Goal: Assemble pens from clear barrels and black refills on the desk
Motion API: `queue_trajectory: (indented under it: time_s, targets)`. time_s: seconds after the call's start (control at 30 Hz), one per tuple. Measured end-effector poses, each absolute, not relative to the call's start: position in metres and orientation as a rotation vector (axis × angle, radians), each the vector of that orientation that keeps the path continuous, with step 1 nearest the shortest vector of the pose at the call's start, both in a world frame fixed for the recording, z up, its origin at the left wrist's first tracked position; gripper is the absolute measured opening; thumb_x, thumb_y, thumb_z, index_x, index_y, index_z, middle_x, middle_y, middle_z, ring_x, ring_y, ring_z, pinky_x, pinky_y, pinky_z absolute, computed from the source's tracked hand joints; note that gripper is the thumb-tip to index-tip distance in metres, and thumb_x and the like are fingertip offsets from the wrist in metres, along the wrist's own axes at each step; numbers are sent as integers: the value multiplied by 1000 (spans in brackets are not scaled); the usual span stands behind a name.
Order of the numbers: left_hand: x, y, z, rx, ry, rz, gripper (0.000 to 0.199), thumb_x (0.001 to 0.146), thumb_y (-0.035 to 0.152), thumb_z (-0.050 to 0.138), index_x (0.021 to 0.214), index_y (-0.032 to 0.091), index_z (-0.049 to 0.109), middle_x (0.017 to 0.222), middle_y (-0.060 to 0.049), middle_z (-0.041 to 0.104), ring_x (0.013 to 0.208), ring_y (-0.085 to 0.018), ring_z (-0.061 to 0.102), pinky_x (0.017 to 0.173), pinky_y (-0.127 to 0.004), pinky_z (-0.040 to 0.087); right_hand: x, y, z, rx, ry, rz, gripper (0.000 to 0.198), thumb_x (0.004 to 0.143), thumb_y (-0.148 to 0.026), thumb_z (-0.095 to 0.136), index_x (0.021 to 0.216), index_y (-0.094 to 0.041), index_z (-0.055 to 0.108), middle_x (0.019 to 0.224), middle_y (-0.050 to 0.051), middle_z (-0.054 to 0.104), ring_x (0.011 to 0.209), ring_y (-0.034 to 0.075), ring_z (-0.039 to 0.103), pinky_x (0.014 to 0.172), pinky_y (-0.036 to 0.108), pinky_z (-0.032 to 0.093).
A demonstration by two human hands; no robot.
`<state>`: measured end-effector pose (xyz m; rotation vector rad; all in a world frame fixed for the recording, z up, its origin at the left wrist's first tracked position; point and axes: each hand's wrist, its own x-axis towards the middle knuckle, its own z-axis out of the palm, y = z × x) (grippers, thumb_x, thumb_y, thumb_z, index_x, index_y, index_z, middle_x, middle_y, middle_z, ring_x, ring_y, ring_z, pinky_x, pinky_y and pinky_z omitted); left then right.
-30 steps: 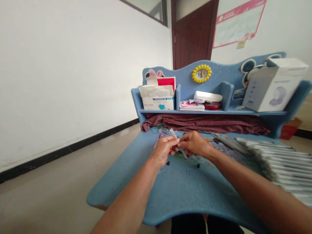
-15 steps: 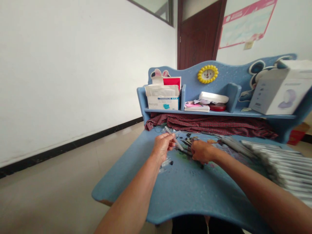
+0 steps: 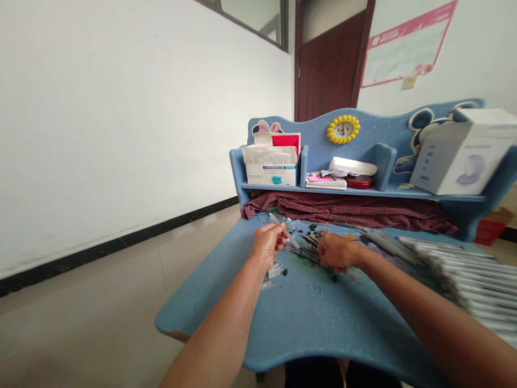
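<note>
My left hand [image 3: 267, 246] is closed in a pinch on a translucent pen barrel [image 3: 291, 239], which slants down toward the right. Over a cluster of thin dark rods [image 3: 306, 253] on the blue desk, my right hand [image 3: 336, 252] has its fingers curled together. Its fingertips touch the rods' right ends, but what they grip is hidden. Small black caps [image 3: 312, 227] lie behind the hands, and another black cap [image 3: 285, 272] rests near my left wrist. Short clear plastic pieces [image 3: 275, 270] sit just beside that wrist.
Many grey-white tubes [image 3: 480, 280] are piled at the right, near my forearm. A plaid cloth [image 3: 343, 207] lies along the back of the blue desk [image 3: 307, 318]. The shelf above carries a mask box [image 3: 271, 173] and a large white box [image 3: 456, 156].
The view has shifted slightly. My left hand still pinches the barrel, and my right hand stays at the dark rods with hardly any movement.
</note>
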<state>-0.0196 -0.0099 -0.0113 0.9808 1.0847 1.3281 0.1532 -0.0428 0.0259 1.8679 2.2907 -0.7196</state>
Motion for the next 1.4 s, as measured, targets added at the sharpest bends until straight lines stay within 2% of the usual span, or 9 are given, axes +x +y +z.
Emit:
queue_trajectory:
  time_s: [0.23,0.6,0.9,1.17,1.4]
  targets:
    - [-25,-4,-11,791,1070,1427,15,65,23,67,65,12,57,50,2,53,38,-5,46,35,-16,26,174,-53,26,1848,2503,-740,15,67,-14,45,63,-15,60,48,1,57,42,12,55,40,18,37]
    - [-25,-3,-12,747,1069,1476,15,67,22,66,65,12,55,50,2,53,39,-5,46,36,-16,27,172,-62,25,1824,2520,-838,13,66,-14,45,59,-16,56,41,-2,50,37,10,50,38,17,36]
    - [-21,-6,-15,808,1061,1424,16,66,22,68,64,12,55,49,2,52,38,-6,46,35,-17,28,165,-63,31,1800,2482,-718,17,68,-15,45,61,-15,60,42,0,52,37,11,50,39,18,35]
    - [-21,-6,-11,800,1076,1464,13,67,20,66,66,12,56,48,2,53,40,-8,50,34,-16,31,166,-48,35,1687,2636,-334,17,61,-14,49,61,-15,65,56,3,59,51,12,52,44,20,30]
    - [-20,-8,-10,809,1077,1488,16,66,21,68,64,12,55,50,0,55,42,-9,53,35,-17,34,166,-48,42,1714,2597,-323,18,58,-16,47,60,-14,65,52,3,57,46,11,48,40,21,28]
